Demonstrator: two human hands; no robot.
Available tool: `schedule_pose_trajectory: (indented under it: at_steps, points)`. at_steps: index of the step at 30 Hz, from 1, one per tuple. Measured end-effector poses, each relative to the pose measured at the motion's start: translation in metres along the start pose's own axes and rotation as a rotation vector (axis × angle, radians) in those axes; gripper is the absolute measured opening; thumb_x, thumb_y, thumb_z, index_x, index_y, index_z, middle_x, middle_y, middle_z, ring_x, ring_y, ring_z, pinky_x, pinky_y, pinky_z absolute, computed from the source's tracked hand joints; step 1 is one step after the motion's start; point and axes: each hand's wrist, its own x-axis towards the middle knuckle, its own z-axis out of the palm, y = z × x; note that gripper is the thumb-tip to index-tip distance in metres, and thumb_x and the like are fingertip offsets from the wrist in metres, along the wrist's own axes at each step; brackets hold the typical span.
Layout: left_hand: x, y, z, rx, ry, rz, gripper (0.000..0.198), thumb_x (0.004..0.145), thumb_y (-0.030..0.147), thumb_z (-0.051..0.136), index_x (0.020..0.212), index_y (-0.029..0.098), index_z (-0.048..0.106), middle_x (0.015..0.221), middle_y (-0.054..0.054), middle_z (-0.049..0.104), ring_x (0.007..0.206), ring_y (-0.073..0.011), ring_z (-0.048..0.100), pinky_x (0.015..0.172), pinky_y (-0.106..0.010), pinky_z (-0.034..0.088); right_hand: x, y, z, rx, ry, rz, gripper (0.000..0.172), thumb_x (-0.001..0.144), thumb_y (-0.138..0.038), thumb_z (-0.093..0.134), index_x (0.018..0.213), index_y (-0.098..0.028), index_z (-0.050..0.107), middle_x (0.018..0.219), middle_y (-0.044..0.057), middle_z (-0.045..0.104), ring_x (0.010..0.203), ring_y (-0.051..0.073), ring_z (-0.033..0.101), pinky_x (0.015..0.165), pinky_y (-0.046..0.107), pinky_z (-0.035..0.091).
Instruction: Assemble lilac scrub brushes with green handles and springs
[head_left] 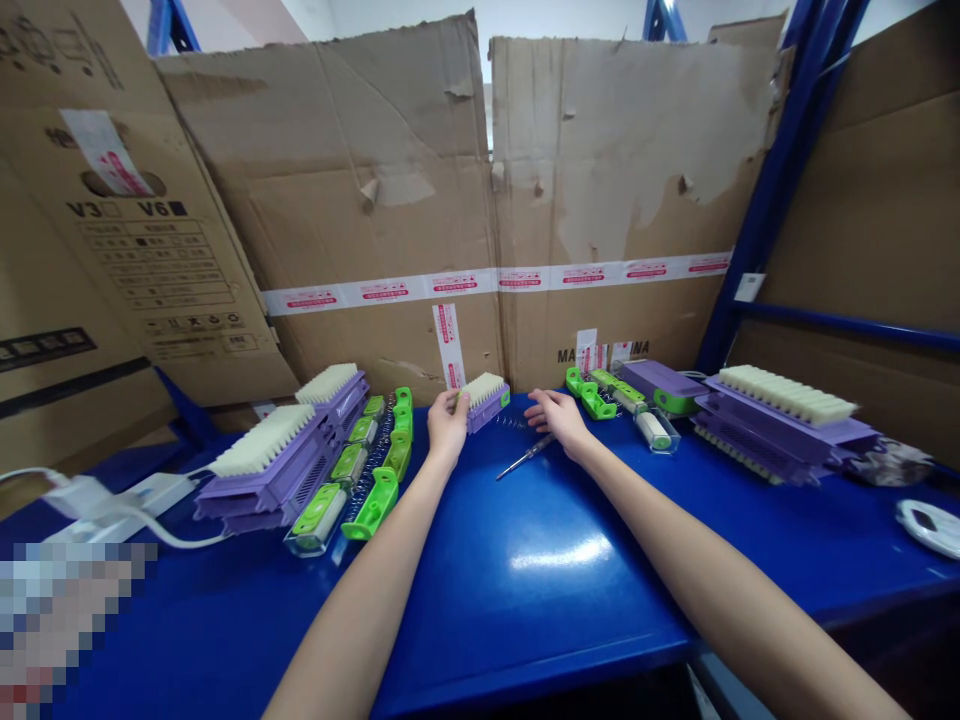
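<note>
Here, left hand (pixel 448 422) gripping purple brush (pixel 487 408), right hand (pixel 561 416) unclenched, clear case (pixel 674 441) holding block (pixel 655 430)

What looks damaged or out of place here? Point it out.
The cardboard panels behind the blue table look damaged: their surfaces are patchy, as if peeled, with small tears and ragged top edges. The purple brush piece at the left hand shows no obvious damage.

Showing purple and cream on the brush (pixel 487 403), shining blue across the table (pixel 450 600), repeating red on white tape (pixel 409 286).
</note>
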Motion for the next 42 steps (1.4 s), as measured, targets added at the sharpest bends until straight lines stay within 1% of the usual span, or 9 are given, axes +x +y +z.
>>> schedule_pose_trajectory:
  at_steps: [8,14,19,25,28,32,36,39,42]
  points:
    - [-0.015,0.019,0.007,-0.089,-0.141,-0.118,0.037,0.071,0.046,0.065,0.087,0.013,0.061,0.069,-0.003,0.060,0.061,-0.0114,0.056,0.051,-0.020,0.046,0.000,0.000,0.000,-0.044,0.000,-0.009,0.024,0.087,-0.033,0.045,0.091,-0.014,0.060,0.077,0.006,0.068,0.054,0.009,0.058,0.047,0.018,0.042]
    - [-0.023,0.027,0.012,-0.181,-0.217,-0.204,0.039,0.068,0.048,0.069,0.085,0.014,0.059,0.070,-0.002,0.058,0.064,-0.0106,0.056,0.057,-0.025,0.053,0.000,0.001,0.000,-0.051,-0.002,-0.017,0.024,0.086,-0.034,0.046,0.091,-0.014,0.060,0.076,0.006,0.066,0.055,0.009,0.058,0.047,0.018,0.042]
    - [-0.027,0.024,0.018,-0.205,-0.289,-0.206,0.037,0.070,0.046,0.068,0.087,0.014,0.059,0.076,-0.003,0.060,0.068,-0.0116,0.058,0.062,-0.028,0.055,-0.001,0.000,0.001,-0.062,-0.015,-0.019,0.027,0.087,-0.036,0.044,0.092,-0.014,0.060,0.080,0.007,0.067,0.056,0.010,0.059,0.048,0.019,0.043]
    - [-0.031,0.023,0.025,-0.159,-0.326,-0.152,0.032,0.071,0.043,0.067,0.084,0.014,0.060,0.071,-0.003,0.062,0.062,-0.0115,0.059,0.056,-0.022,0.051,-0.001,-0.001,0.002,-0.067,-0.020,-0.017,0.028,0.088,-0.036,0.043,0.094,-0.014,0.060,0.082,0.008,0.068,0.056,0.010,0.059,0.048,0.019,0.043]
    - [-0.031,0.023,0.026,-0.121,-0.273,-0.156,0.031,0.077,0.043,0.061,0.087,0.015,0.059,0.065,0.000,0.059,0.055,-0.0102,0.057,0.049,-0.019,0.046,0.000,0.000,0.002,-0.066,-0.024,-0.019,0.027,0.087,-0.035,0.044,0.093,-0.014,0.060,0.081,0.007,0.069,0.055,0.009,0.058,0.048,0.018,0.042]
    - [-0.028,0.026,0.021,-0.098,-0.133,-0.215,0.026,0.087,0.039,0.045,0.089,0.016,0.056,0.058,0.003,0.053,0.043,-0.0095,0.051,0.039,-0.019,0.038,0.001,0.001,0.002,-0.076,-0.030,-0.027,0.027,0.087,-0.035,0.045,0.094,-0.014,0.060,0.079,0.007,0.068,0.054,0.009,0.058,0.047,0.017,0.042]
    - [-0.022,0.030,0.014,-0.106,-0.002,-0.236,0.021,0.089,0.032,0.038,0.088,0.017,0.053,0.051,0.006,0.045,0.037,-0.0075,0.044,0.037,-0.017,0.034,0.003,0.005,0.001,-0.125,-0.037,-0.051,0.028,0.087,-0.036,0.044,0.095,-0.015,0.060,0.079,0.006,0.068,0.056,0.010,0.059,0.048,0.018,0.043]
    - [-0.020,0.031,0.011,-0.104,0.087,-0.281,0.019,0.089,0.028,0.036,0.089,0.017,0.052,0.049,0.007,0.043,0.035,-0.0074,0.042,0.036,-0.017,0.033,0.003,0.009,0.002,-0.261,-0.052,-0.145,0.028,0.085,-0.035,0.046,0.096,-0.015,0.062,0.076,0.004,0.067,0.056,0.010,0.059,0.052,0.019,0.044]
    - [-0.019,0.030,0.009,-0.098,0.090,-0.373,0.019,0.089,0.026,0.036,0.093,0.016,0.051,0.049,0.007,0.045,0.036,-0.0074,0.043,0.037,-0.017,0.034,0.000,0.010,0.005,-0.460,-0.077,-0.289,0.028,0.082,-0.033,0.052,0.101,-0.017,0.064,0.077,0.003,0.069,0.063,0.012,0.061,0.062,0.022,0.046]
